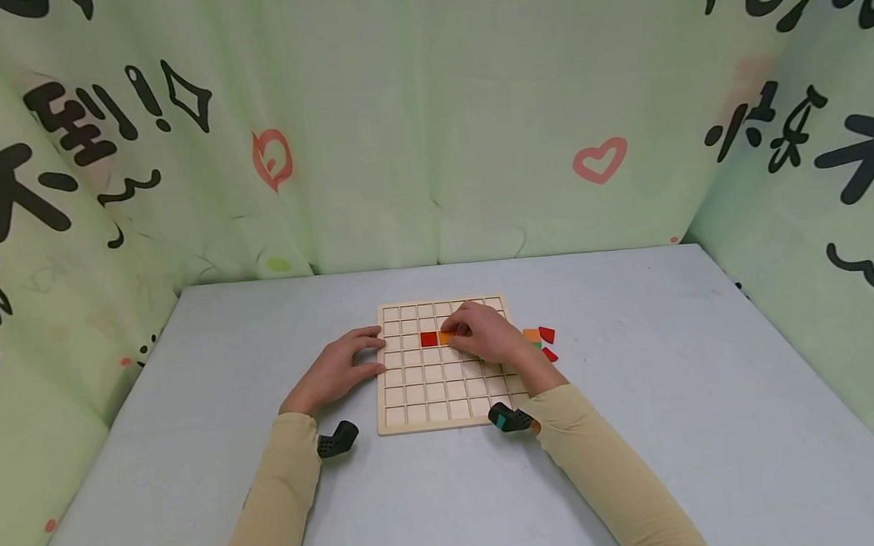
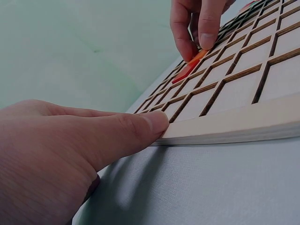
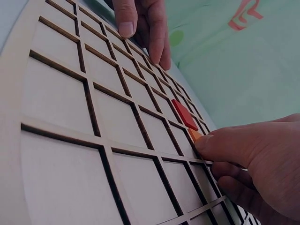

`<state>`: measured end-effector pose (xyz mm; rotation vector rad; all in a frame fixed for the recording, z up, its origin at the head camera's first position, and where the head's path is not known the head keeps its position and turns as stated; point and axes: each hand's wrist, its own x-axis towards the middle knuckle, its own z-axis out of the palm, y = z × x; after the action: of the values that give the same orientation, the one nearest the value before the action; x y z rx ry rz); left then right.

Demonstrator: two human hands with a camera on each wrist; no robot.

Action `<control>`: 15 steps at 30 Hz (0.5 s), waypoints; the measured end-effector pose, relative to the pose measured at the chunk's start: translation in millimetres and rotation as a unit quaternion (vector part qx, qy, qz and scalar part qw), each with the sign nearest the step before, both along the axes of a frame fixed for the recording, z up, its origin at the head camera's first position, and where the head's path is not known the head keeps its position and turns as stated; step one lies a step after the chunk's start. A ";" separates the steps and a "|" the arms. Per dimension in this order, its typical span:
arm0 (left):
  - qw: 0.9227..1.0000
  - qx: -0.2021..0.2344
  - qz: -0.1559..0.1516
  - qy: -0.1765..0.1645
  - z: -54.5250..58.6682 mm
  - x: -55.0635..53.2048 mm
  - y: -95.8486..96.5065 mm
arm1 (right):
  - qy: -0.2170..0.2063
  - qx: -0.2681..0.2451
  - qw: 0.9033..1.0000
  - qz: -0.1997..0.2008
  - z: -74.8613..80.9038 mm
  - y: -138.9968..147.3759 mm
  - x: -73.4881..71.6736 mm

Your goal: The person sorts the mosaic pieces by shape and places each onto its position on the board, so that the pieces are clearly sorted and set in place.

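A pale wooden grid board [image 1: 422, 393] lies flat on the table. My left hand [image 1: 338, 369] rests at its left edge with loosely spread fingers; in the left wrist view the thumb [image 2: 145, 125] touches the frame. A red square tile [image 1: 428, 339] sits in a cell of an upper row. Directly right of it, my right hand [image 1: 482, 333] pinches an orange tile [image 1: 444, 338] between thumb and fingers. The right wrist view shows the thumb on the orange tile [image 3: 193, 134], close beside the red tile [image 3: 184, 114].
Just past the board's right edge lie several loose pieces: an orange one [image 1: 532, 335], a red one [image 1: 548, 335], another red one [image 1: 550, 354] and a partly hidden green one [image 1: 537, 345]. A light green curtain [image 1: 429, 140] with black lettering stands around the white table [image 1: 642, 427].
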<state>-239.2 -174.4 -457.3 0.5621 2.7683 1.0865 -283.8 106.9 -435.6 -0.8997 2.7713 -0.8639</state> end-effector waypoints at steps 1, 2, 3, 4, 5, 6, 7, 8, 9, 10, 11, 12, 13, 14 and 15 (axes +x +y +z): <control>1.000 0.000 0.000 0.001 -0.1 0.1 -0.3 | 0.001 0.000 1.000 0.000 0.0 -0.2 -0.1; 1.000 0.000 0.000 0.001 -0.2 0.0 -0.6 | 0.001 0.000 1.000 0.001 0.0 -0.4 -0.2; 1.000 -0.001 0.000 0.002 -0.3 0.0 -0.9 | 0.002 0.000 1.000 0.001 -0.1 -0.5 -0.4; 1.000 -0.001 0.000 0.002 -0.5 -0.2 -1.1 | 0.001 0.000 1.000 0.001 -0.2 -0.6 -0.7; 1.000 0.000 0.000 0.002 -0.3 0.0 -1.0 | 0.001 0.000 1.000 0.002 -0.2 -0.7 -0.8; 1.000 0.001 0.000 0.001 -0.4 -0.1 -1.2 | 0.001 0.000 1.000 0.002 -0.3 -0.8 -1.1; 1.000 0.003 0.000 0.001 -0.5 -0.1 -1.3 | 0.001 0.000 1.000 0.003 -0.3 -0.8 -1.4; 1.000 0.004 0.000 0.000 -0.7 -0.4 -1.4 | 0.001 0.001 1.000 0.004 -0.2 -0.9 -1.5; 1.000 0.005 -0.001 0.000 -1.0 -0.5 -1.5 | 0.002 0.002 1.000 0.005 -0.2 -0.9 -1.6; 1.000 0.006 -0.001 0.000 -1.2 -0.5 -1.7 | 0.002 0.003 1.000 0.006 -0.1 -0.8 -1.8; 1.000 0.007 -0.002 -0.001 -1.3 -0.5 -1.8 | 0.003 0.004 1.000 0.006 -0.1 -0.7 -1.8; 1.000 0.008 -0.001 -0.001 -1.4 -0.5 -1.8 | 0.004 0.005 1.000 0.006 -0.4 -0.6 -1.9; 1.000 0.008 -0.002 -0.001 -1.6 -0.7 -1.7 | 0.004 0.006 1.000 0.006 -0.4 -0.4 -1.8; 1.000 0.007 -0.001 -0.001 -1.7 -0.9 -1.6 | 0.004 0.007 1.000 0.006 -0.5 -0.2 -1.7; 1.000 0.007 -0.002 -0.001 -1.5 -0.6 -1.5 | 0.005 0.007 1.000 0.007 -1.0 0.0 -2.0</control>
<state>-239.7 -175.8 -458.8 0.5673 2.7589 1.1067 -285.8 107.0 -436.5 -0.9219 2.7732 -0.8396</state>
